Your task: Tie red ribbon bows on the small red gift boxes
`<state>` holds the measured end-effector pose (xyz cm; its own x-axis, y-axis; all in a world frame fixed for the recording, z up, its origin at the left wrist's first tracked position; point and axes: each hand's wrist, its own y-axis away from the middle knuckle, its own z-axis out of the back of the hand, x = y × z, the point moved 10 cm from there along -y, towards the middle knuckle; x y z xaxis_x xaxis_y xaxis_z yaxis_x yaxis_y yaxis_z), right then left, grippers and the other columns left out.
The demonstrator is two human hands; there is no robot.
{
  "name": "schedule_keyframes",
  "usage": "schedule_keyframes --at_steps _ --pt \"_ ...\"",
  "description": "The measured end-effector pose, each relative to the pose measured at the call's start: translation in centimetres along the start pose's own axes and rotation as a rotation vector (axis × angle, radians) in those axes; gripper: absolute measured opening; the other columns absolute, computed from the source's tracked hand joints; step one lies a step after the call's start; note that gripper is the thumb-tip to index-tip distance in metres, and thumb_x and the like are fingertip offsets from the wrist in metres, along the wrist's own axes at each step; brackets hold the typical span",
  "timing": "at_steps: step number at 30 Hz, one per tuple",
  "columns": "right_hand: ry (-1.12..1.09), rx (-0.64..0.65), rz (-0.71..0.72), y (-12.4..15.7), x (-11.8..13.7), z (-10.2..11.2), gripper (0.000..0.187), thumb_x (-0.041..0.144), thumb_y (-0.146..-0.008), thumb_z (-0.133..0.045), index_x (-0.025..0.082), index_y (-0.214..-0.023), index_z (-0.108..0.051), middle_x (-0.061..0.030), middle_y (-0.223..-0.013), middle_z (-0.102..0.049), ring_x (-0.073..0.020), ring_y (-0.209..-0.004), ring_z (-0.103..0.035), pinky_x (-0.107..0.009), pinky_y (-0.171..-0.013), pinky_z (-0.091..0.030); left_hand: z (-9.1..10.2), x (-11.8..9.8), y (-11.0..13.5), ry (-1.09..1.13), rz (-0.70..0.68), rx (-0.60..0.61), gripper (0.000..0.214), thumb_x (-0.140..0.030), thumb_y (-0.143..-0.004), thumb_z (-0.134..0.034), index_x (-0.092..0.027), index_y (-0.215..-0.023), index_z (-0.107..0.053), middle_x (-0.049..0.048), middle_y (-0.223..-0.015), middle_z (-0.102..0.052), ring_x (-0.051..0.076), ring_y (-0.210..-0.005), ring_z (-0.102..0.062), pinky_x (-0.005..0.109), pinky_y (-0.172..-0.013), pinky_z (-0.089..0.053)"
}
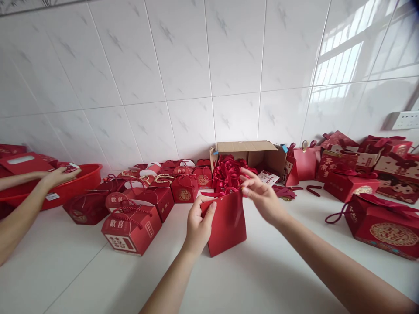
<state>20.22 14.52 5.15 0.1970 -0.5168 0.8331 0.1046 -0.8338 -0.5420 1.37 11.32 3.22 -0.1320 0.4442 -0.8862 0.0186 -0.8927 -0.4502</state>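
A plain red paper gift box (228, 226) with a flat face and a narrow top stands upright on the counter in front of me. My left hand (199, 224) grips its upper left edge, thumb on the near face. At the top right corner, my right hand (263, 198) pinches a red satin ribbon (235, 190) between thumb and forefinger, its other fingers raised. Just behind, a heap of ribbons (225, 172) fills the front of an open cardboard carton (268, 158). A white printed card (268, 178) lies in the carton.
Several red gift boxes with rope handles (131, 226) crowd the left. Ribbon-tied boxes (389, 224) and a pink-red bag (306, 163) stand on the right. Farther left, another person's hands (60, 176) hold a red item over a red basin (93, 172). A tiled wall (186, 56) closes the back.
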Motion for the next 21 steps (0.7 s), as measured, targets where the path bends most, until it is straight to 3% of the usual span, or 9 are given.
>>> schedule_keyframes --at_steps 4,7,9,13,17,21 --pt "0.200 -0.415 -0.174 -1.9 -5.0 11.4 0.030 0.046 -0.069 -0.071 0.018 -0.080 -0.067 -0.0124 -0.129 -0.053 -0.0283 -0.119 -0.051 -0.035 -0.086 -0.049 0.3 -0.2 -0.1 -0.015 -0.014 -0.019 0.018 -0.038 -0.084 -0.057 -0.021 -0.082 -0.053 -0.0007 -0.073 -0.061 0.015 -0.065 -0.058 0.025 -0.061 -0.045" --pt "0.294 -0.552 -0.273 -2.4 -8.5 17.9 0.032 0.042 -0.068 -0.073 0.013 -0.081 -0.067 -0.0177 -0.129 -0.049 -0.0334 -0.110 -0.056 -0.041 -0.078 -0.052 0.1 -0.2 -0.2 -0.009 -0.010 -0.007 0.017 -0.038 -0.083 -0.057 -0.021 -0.082 -0.053 0.0000 -0.075 -0.062 0.015 -0.067 -0.059 0.025 -0.062 -0.046" --pt "0.364 -0.602 -0.323 -2.5 -10.2 20.6 0.028 0.036 -0.076 -0.069 0.013 -0.092 -0.066 -0.0149 -0.126 -0.052 -0.0292 -0.108 -0.056 -0.041 -0.081 -0.051 0.0 0.1 -0.2 -0.003 0.004 0.007 0.017 -0.038 -0.084 -0.056 -0.021 -0.082 -0.052 0.0003 -0.075 -0.062 0.016 -0.068 -0.060 0.025 -0.063 -0.046" --pt "0.442 -0.604 -0.409 -2.8 -12.9 22.9 0.031 0.030 -0.090 -0.054 0.017 -0.118 -0.054 -0.0078 -0.118 -0.057 -0.0204 -0.100 -0.059 -0.041 -0.084 -0.051 0.0 0.8 -0.2 0.005 0.036 0.001 0.017 -0.038 -0.084 -0.057 -0.021 -0.083 -0.051 0.0005 -0.076 -0.061 0.016 -0.071 -0.060 0.025 -0.065 -0.047" --pt "0.436 -0.542 -0.500 -2.8 -14.8 23.4 0.032 0.032 -0.090 -0.055 0.016 -0.117 -0.054 -0.0080 -0.117 -0.057 -0.0209 -0.098 -0.059 -0.041 -0.082 -0.051 -0.2 1.1 -0.3 0.011 0.060 0.001 0.018 -0.039 -0.084 -0.057 -0.022 -0.084 -0.051 -0.0003 -0.073 -0.060 0.015 -0.067 -0.059 0.025 -0.062 -0.047" --pt "0.441 -0.536 -0.499 -2.9 -14.5 23.7 0.032 0.032 -0.090 -0.055 0.015 -0.117 -0.054 -0.0076 -0.117 -0.057 -0.0215 -0.099 -0.059 -0.041 -0.082 -0.051 -0.2 0.9 -0.1 0.003 0.062 0.007 0.018 -0.040 -0.085 -0.056 -0.022 -0.085 -0.051 -0.0009 -0.072 -0.059 0.014 -0.065 -0.058 0.025 -0.062 -0.047"
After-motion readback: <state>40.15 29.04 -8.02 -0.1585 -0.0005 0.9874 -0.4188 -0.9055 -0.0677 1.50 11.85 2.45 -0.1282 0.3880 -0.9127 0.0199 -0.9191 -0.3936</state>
